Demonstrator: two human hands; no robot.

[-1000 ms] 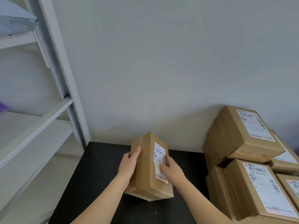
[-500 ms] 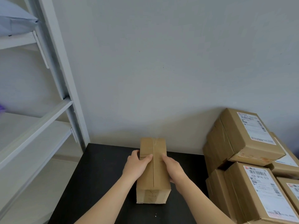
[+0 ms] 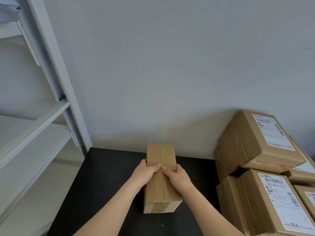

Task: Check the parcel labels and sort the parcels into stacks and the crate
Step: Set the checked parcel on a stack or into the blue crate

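A narrow brown cardboard parcel [image 3: 161, 155] lies lengthwise on the black table [image 3: 105, 181], its taped seam facing up and its label out of sight. My left hand [image 3: 145, 172] grips its left side with the thumb on top. My right hand [image 3: 177, 176] grips its right side, thumb on the top face too. Both thumbs nearly meet at the seam.
A stack of labelled brown parcels [image 3: 265, 138] [image 3: 272, 201] fills the right side against the wall. A white metal shelving unit [image 3: 51, 106] stands at the left, with a grey poly mailer [image 3: 8, 12] on its upper shelf. The wall runs close behind the table.
The parcel was tilted with its label facing me; it has turned so the taped seam faces up and now lies flat on the table. Both hands slid toward its middle.
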